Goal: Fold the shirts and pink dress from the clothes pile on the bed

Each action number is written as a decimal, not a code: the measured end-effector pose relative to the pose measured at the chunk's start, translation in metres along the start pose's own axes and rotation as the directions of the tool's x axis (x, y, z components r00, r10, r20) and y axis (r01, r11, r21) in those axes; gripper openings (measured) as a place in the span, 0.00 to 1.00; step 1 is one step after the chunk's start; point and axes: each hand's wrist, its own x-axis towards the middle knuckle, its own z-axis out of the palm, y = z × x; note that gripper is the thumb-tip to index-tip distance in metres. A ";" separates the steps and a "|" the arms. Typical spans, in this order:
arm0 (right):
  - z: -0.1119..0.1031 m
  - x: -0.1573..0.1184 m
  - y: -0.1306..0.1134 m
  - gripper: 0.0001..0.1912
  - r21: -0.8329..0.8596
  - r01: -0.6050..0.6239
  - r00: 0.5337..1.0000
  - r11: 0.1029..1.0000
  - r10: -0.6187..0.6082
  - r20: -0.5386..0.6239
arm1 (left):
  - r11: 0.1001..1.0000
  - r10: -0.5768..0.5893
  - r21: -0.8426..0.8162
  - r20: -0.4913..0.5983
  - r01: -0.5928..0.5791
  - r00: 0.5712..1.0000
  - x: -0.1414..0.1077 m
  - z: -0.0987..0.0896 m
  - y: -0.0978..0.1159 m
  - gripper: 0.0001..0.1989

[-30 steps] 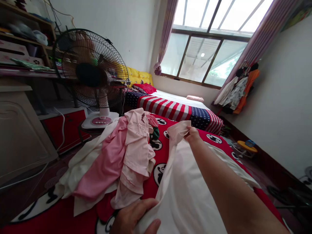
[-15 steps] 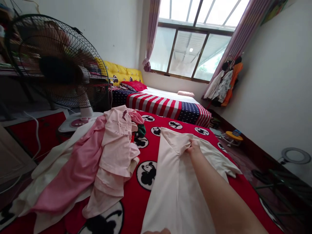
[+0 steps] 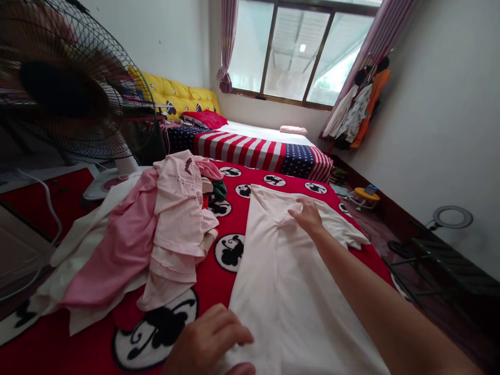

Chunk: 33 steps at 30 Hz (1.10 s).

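Note:
A white shirt (image 3: 269,281) lies spread on the red blanket, one side folded inward along a long crease and a sleeve pointing right. My right hand (image 3: 308,214) is over its upper end near the collar, thumb and fingers apart. At the bottom of the view, my left hand (image 3: 207,338) is at the shirt's lower left edge. Its fingers are bent and its thumb stands apart from them, with white cloth showing in the gap. To the left, a heap of clothes holds a pale pink printed shirt (image 3: 177,208) and a darker pink garment (image 3: 113,250).
The red blanket (image 3: 250,176) has round black-and-white figures. A fan (image 3: 74,88) stands at left. Beyond is a bed with a striped, starred cover (image 3: 242,151) below a window. Clothes (image 3: 359,112) hang at right, above a yellow stool (image 3: 366,195) and a ring light (image 3: 453,216).
The view has tilted down. My right hand has let go of the shirt's folded upper edge, its fingers now apart. More of my left hand has come into view at the bottom.

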 end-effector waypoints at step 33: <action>-0.052 -0.146 -0.012 0.08 -0.023 0.261 0.785 0.965 -0.198 0.587 | 0.982 -0.166 -0.027 0.349 0.187 0.922 0.108 -0.056 -0.012 0.10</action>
